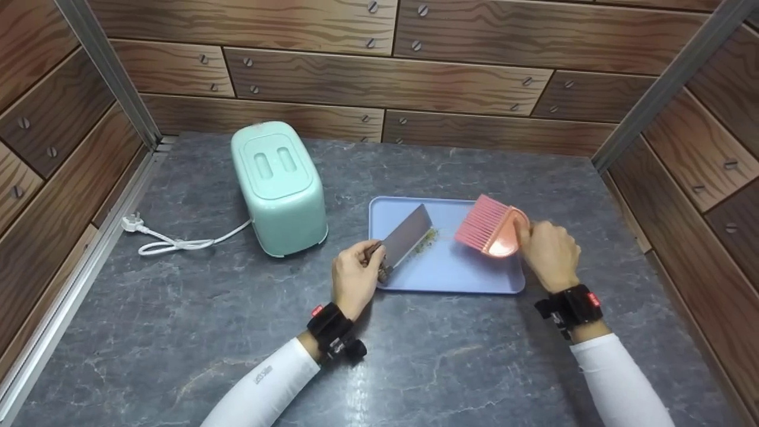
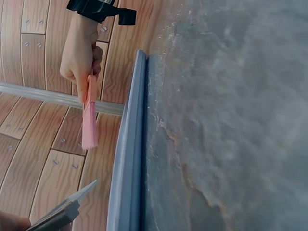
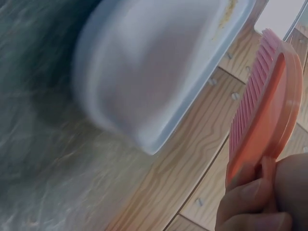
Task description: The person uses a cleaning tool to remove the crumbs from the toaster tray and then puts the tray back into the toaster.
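Observation:
My left hand (image 1: 354,279) grips the handle of a cleaver (image 1: 408,232), its broad blade slanting above the left half of a pale blue tray (image 1: 474,276). Small yellow-green crumbs (image 1: 426,240) lie on the tray beside the blade's lower edge. Over the tray's right end, my right hand (image 1: 551,255) holds an orange brush (image 1: 504,236) with pink bristles pointing left. In the right wrist view the brush (image 3: 276,106) is raised apart from the tray (image 3: 154,62), fingers wrapped about its handle. The left wrist view has the cleaver (image 2: 65,209) edge-on, below the brush (image 2: 90,115).
A mint-green toaster (image 1: 284,201) with a lid over its top stands left of the tray. Its white cord and plug (image 1: 178,243) lie farther left on the dark marbled table (image 1: 415,356). Wood-patterned walls (image 1: 385,77) close in the back and both sides.

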Tool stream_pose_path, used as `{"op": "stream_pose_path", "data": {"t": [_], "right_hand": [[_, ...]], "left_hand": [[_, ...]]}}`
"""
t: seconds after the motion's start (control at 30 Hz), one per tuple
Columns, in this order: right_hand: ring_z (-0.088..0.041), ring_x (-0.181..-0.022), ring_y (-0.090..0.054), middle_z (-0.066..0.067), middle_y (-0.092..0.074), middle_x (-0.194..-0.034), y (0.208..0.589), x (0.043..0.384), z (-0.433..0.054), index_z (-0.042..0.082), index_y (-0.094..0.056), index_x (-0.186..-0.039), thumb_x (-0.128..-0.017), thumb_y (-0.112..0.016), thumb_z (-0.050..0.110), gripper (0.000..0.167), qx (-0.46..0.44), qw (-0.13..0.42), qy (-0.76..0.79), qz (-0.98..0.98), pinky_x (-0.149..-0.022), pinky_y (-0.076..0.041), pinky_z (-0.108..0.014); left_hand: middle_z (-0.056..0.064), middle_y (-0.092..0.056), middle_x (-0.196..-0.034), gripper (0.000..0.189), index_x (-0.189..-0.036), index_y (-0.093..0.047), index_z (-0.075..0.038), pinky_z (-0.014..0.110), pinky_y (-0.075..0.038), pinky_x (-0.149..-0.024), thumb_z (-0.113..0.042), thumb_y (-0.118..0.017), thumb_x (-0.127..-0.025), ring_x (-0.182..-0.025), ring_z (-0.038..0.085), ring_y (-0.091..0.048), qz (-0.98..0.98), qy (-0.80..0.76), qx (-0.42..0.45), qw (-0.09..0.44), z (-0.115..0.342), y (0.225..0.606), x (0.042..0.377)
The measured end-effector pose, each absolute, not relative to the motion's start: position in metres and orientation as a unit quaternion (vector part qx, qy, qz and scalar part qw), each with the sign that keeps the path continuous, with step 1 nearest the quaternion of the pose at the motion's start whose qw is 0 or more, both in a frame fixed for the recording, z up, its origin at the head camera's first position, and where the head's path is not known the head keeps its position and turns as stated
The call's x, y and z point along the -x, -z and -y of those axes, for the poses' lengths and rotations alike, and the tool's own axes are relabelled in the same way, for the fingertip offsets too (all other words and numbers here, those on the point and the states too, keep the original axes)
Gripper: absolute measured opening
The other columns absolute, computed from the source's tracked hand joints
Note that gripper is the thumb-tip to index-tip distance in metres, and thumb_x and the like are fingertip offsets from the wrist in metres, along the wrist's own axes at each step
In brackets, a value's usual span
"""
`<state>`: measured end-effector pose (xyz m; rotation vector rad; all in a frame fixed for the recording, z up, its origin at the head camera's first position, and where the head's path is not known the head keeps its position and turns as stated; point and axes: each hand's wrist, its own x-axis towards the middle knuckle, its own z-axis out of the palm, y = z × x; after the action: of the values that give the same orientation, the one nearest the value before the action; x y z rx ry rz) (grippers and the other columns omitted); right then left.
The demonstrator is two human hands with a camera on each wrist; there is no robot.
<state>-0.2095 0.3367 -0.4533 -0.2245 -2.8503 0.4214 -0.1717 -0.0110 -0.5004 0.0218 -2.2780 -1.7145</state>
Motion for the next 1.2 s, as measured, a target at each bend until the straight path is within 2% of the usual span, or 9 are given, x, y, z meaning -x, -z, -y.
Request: {"op": "stream_pose_path", "data": {"t": [0.2, 0.37, 0.53, 0.8, 1.2], "right_hand": [[-0.061, -0.081, -0.069, -0.041, -0.07, -0.089, 0.456, 0.21, -0.354, 0.001, -0.061, -0.066, -0.109, -0.04, 0.059, 0.075, 0.102, 0.123, -0.142, 0.977, -0.055, -0.048, -0.065], [-0.064, -0.089, -0.068, -0.043, -0.07, -0.098, 0.458, 0.212, -0.368, 0.002, -0.065, -0.069, -0.108, -0.038, 0.062, 0.077, 0.123, 0.113, -0.149, 0.975, -0.06, -0.049, -0.068], [-0.066, -0.097, -0.066, -0.046, -0.068, -0.105, 0.46, 0.214, -0.38, -0.004, -0.07, -0.079, -0.107, -0.036, 0.064, 0.081, 0.144, 0.109, -0.154, 0.971, -0.066, -0.049, -0.072], [-0.067, -0.103, -0.064, -0.047, -0.065, -0.114, 0.463, 0.217, -0.4, -0.01, -0.073, -0.098, -0.107, -0.037, 0.063, 0.082, 0.166, 0.093, -0.155, 0.969, -0.073, -0.05, -0.075], [-0.068, -0.109, -0.061, -0.051, -0.059, -0.122, 0.469, 0.215, -0.437, -0.015, -0.068, -0.111, -0.108, -0.033, 0.061, 0.084, 0.198, 0.047, -0.149, 0.968, -0.078, -0.05, -0.076]], "left_hand": [[0.008, -0.083, -0.091, 0.017, -0.109, -0.081, -0.005, 0.018, -0.058, -0.063, -0.014, -0.077, -0.096, -0.073, 0.01, -0.073, 0.79, 0.593, -0.013, 0.156, 0.017, 0.502, 0.17], [0.006, -0.083, -0.092, 0.019, -0.111, -0.081, -0.006, 0.017, -0.054, -0.06, -0.016, -0.077, -0.096, -0.073, 0.009, -0.073, 0.796, 0.587, -0.018, 0.147, 0.024, 0.503, 0.169], [0.005, -0.083, -0.091, 0.018, -0.111, -0.081, -0.006, 0.014, -0.05, -0.059, -0.016, -0.076, -0.097, -0.073, 0.007, -0.072, 0.792, 0.592, -0.017, 0.147, 0.03, 0.504, 0.168], [0.008, -0.083, -0.095, 0.019, -0.113, -0.08, -0.005, 0.016, -0.057, -0.064, -0.014, -0.077, -0.096, -0.077, 0.009, -0.074, 0.782, 0.608, -0.028, 0.136, 0.034, 0.504, 0.164], [0.01, -0.083, -0.093, 0.018, -0.111, -0.08, -0.003, 0.016, -0.055, -0.061, -0.012, -0.077, -0.095, -0.074, 0.008, -0.072, 0.779, 0.607, -0.033, 0.156, 0.042, 0.504, 0.159]]}}
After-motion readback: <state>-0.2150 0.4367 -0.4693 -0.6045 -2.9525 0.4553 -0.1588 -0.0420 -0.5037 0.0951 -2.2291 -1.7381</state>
